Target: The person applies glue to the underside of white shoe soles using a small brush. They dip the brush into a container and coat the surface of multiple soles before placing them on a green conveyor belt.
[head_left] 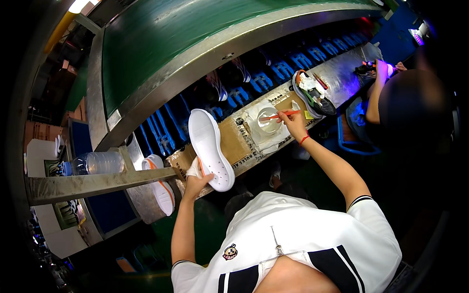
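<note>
My left hand [197, 181] grips the heel end of a white shoe sole [209, 146], its thumb on the inner face near some small holes. A white covering shows around part of that hand. In my right hand [294, 125] is a red-handled brush [286, 114], held between the fingers. The brush's tip reaches into a round, clear bowl [267, 128] on a whitish, stained sheet. Sole and bowl are apart, the sole to the left.
Blue racks [261, 82] line the far side of the bench. An orange and white sole [163, 188] lies left, near a large clear bottle [100, 163]. A dark shoe sole [314, 95] with small items on it lies right. Another person [383, 93] works at far right.
</note>
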A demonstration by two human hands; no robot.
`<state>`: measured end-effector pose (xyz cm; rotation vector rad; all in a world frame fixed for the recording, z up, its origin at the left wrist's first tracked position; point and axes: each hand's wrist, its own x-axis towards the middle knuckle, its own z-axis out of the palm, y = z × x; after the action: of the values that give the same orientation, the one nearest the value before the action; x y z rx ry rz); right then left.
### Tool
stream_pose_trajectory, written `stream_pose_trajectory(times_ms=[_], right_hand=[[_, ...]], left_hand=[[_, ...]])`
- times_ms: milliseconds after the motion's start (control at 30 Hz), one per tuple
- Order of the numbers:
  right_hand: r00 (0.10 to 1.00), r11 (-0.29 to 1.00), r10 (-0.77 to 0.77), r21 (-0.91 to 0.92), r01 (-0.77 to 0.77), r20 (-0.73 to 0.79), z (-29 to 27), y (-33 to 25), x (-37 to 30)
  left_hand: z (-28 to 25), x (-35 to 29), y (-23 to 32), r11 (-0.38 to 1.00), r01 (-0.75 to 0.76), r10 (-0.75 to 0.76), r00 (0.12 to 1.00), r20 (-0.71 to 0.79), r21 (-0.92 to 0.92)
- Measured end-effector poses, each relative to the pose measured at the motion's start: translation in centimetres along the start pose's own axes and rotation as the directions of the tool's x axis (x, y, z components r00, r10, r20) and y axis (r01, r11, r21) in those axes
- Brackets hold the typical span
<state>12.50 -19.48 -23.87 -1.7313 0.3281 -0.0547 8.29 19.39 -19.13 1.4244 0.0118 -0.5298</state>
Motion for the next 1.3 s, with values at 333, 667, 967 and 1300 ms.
stream_pose_trajectory(times_ms=[333,667,967,1300], right_hand=[[0.920,0.887,0.388,0.250,-0.389,0.053,-1.7,-0.4,0.1],[0.828,0.720,0.259,0.472,-0.508,0.497,-3.6,-10.3,0.6],[0.829,0.986,-0.134,0.157,0.056,0.544,0.8,-17.9,0.3],[0.459,0.784,-0.404,0.041,0.619,0.791,4.8,-20.7,0.1]], left_hand=[[3.4,-2.3,-1.7,0.599,-0.030,-0.139,0.980,-0.141,-0.800],[3.6,1.3,-3.5,0.462,0.087,0.032,0.993,0.114,-0.882],[7.9,0.6,2.5,0.513,0.442,-0.137,0.888,0.438,-0.736],[7.4,1.0,2.1,0.248,0.565,-0.311,0.816,0.488,-0.787]])
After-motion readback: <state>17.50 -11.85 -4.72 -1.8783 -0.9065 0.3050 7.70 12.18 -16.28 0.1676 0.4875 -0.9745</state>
